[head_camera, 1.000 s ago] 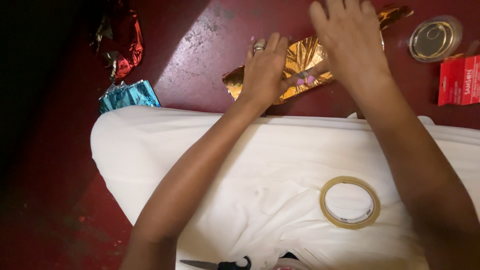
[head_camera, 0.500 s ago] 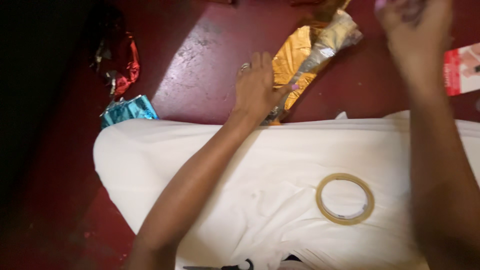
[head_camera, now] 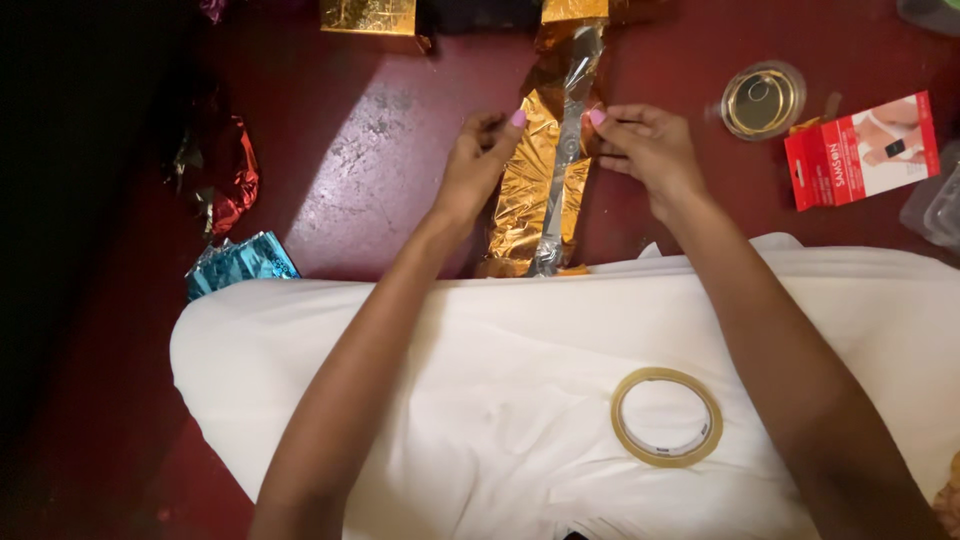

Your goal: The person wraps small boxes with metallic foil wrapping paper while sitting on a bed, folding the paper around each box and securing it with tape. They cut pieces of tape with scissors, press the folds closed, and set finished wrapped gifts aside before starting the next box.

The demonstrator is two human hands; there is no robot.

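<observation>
Both hands have closed in on the gold foil (head_camera: 535,190), now lengthwise away from the body: left hand (head_camera: 478,160) and right hand (head_camera: 645,150) pinch its opposite edges, equally near.

Gold foil-wrapped box (head_camera: 368,15) at top: upper part cut off by frame edge. Second gold piece (head_camera: 575,9) at top likewise clipped, shape unreadable. Long strip of gold and silver foil (head_camera: 545,185): lower end hidden behind white cloth (head_camera: 480,400); upper end runs out of frame. Left hand (head_camera: 478,165) covers strip's left edge; right hand (head_camera: 648,148) covers its right edge, fingertips' grip unclear. Clear plastic container (head_camera: 935,205) at right edge, mostly cut off. Dark left side in shadow; crumpled red foil (head_camera: 232,180) there partly lost. Black object (head_camera: 575,535) at bottom edge, too little showing to identify.
</observation>
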